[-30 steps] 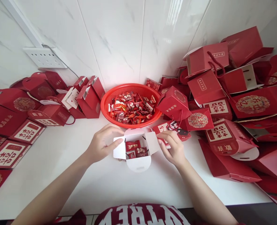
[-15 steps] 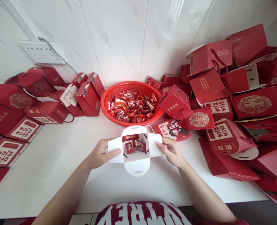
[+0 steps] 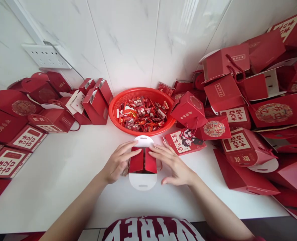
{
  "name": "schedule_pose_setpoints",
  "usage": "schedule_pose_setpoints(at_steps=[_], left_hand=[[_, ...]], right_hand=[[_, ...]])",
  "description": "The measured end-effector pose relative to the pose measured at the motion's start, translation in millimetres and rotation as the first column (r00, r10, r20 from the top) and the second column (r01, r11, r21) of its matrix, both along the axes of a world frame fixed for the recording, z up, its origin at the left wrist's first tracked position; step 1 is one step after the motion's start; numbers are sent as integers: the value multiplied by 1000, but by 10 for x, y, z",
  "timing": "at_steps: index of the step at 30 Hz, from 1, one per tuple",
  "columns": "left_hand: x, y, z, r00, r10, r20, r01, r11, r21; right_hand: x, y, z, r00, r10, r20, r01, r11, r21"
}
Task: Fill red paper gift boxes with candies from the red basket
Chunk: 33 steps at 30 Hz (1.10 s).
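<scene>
A small gift box (image 3: pixel 136 163) with red outer faces stands on the white table in front of me. Its two red side flaps are folded inward, leaving a narrow gap between them. The white handle flaps (image 3: pixel 142 181) at the near and far sides stay spread out. On the left of the box, my left hand (image 3: pixel 119 161) has its fingers stretched over the left flap. My right hand (image 3: pixel 172 163) lies with spread fingers over the right flap. The box's contents are now hidden under the flaps.
A red plastic basket (image 3: pixel 113 117) of wrapped candies sits behind the box. Red gift boxes (image 3: pixel 25 139) stand along the left, and a larger heap of gift boxes (image 3: pixel 235 145) fills the right side. A power strip (image 3: pixel 46 56) is on the tiled wall.
Both side flaps, held outward by my hands before, are now folded in over the candies. My fingers have let go of the flap edges and moved inward and spread.
</scene>
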<state>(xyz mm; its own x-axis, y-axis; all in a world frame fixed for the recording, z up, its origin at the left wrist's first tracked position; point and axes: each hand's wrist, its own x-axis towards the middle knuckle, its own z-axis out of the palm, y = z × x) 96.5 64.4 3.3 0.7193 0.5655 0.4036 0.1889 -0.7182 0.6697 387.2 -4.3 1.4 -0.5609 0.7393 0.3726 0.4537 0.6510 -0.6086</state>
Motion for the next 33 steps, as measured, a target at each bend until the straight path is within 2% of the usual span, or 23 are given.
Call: schedule_pose_setpoints(at_steps=[3, 8, 12, 15, 18, 21, 23, 25, 28, 33], left_hand=[[29, 10, -14, 997, -38, -71, 43, 996, 79], [61, 14, -16, 998, -39, -53, 47, 987, 157], [53, -6, -34, 999, -28, -41, 34, 988, 152], [61, -33, -73, 999, -22, -24, 26, 984, 176], [103, -80, -116, 998, 56, 9, -57, 990, 126], [148, -130, -146, 993, 102, 65, -105, 994, 42], [166, -155, -156, 991, 115, 65, -117, 993, 24], [173, -168, -160, 990, 127, 57, -129, 991, 28], [170, -161, -163, 992, 115, 57, -118, 991, 58], [142, -128, -74, 997, 77, -23, -71, 979, 192]], right_hand=[[-87, -23, -13, 994, -17, 109, 15, 1000, 26], [-269, -126, -67, 980, -191, 50, 187, 980, 73], [-434, -201, -153, 935, -328, -131, 315, 943, -110], [-530, -212, -204, 882, -358, -308, 281, 922, -268], [-564, -191, -213, 826, -367, -428, 241, 916, -320], [-543, -174, -201, 857, -353, -376, 269, 928, -259], [-524, -176, -204, 885, -328, -331, 269, 940, -211], [-513, -188, -218, 881, -314, -354, 265, 947, -182], [-498, -196, -225, 888, -261, -379, 239, 965, -107], [-454, -143, -146, 943, -194, -271, 201, 980, -1]])
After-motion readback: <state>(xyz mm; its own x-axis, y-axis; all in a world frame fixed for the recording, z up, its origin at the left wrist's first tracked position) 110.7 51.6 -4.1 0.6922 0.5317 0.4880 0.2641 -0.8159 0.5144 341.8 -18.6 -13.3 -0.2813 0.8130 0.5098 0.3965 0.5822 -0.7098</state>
